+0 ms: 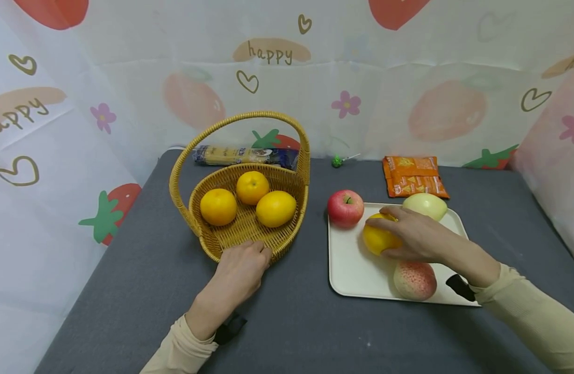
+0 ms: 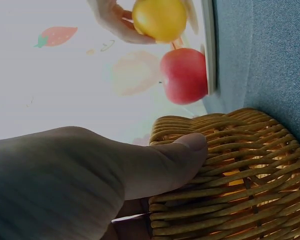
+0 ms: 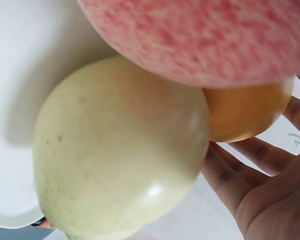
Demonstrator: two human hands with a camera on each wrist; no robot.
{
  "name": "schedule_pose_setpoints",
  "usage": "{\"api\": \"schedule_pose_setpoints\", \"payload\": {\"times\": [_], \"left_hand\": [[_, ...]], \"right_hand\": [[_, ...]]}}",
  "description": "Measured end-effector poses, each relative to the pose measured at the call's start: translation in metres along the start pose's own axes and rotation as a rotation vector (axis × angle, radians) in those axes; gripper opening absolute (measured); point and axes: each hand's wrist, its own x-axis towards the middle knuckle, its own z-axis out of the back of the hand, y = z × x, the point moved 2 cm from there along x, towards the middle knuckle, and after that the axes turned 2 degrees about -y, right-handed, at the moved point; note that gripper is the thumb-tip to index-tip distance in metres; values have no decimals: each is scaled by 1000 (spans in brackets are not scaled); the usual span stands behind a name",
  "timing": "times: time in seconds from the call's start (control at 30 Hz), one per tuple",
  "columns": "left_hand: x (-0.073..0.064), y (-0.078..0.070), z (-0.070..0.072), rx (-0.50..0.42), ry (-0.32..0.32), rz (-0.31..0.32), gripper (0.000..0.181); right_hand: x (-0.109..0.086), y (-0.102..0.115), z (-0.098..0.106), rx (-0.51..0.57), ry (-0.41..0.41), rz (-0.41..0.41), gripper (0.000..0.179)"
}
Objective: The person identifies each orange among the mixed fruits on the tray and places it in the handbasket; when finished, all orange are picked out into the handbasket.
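Observation:
My left hand (image 1: 243,270) grips the near rim of a yellow wicker basket (image 1: 230,236); in the left wrist view the thumb presses the outside of the weave. In the basket lie two oranges (image 1: 218,206) and a lemon (image 1: 276,209). Over a white tray (image 1: 357,283), my right hand (image 1: 415,236) holds another orange (image 1: 379,240), its fingers curved around it. Whether that orange touches the tray, I cannot tell. Around it sit a red apple (image 1: 345,209), a speckled pink peach (image 1: 415,281) and a pale green fruit (image 3: 120,150).
Behind the basket lies a pack of noodles (image 1: 235,156). A green lollipop (image 1: 337,161) and an orange snack bag (image 1: 414,176) lie farther back, near the printed curtain (image 1: 315,67). Dark grey cloth (image 1: 310,332) covers the table.

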Motion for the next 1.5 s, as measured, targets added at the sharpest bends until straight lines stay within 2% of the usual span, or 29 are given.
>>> {"api": "schedule_pose_setpoints", "payload": {"times": [0.33,0.67,0.93,1.2,1.5], "left_hand": [[0,0,0,-2,3,3,33],[0,1,-1,-2,27,8,29],[0,1,-2,-2,24,7,30],[1,1,-1,-2,26,3,31],[1,-1,1,0,14,3,34]], "right_hand": [[5,-1,17,-10,-49,-24,61],[14,5,30,-9,-145,32,62],[26,12,38,13,-160,59,63],[37,19,44,21,-208,93,62],[61,38,49,27,-224,131,68]]}}
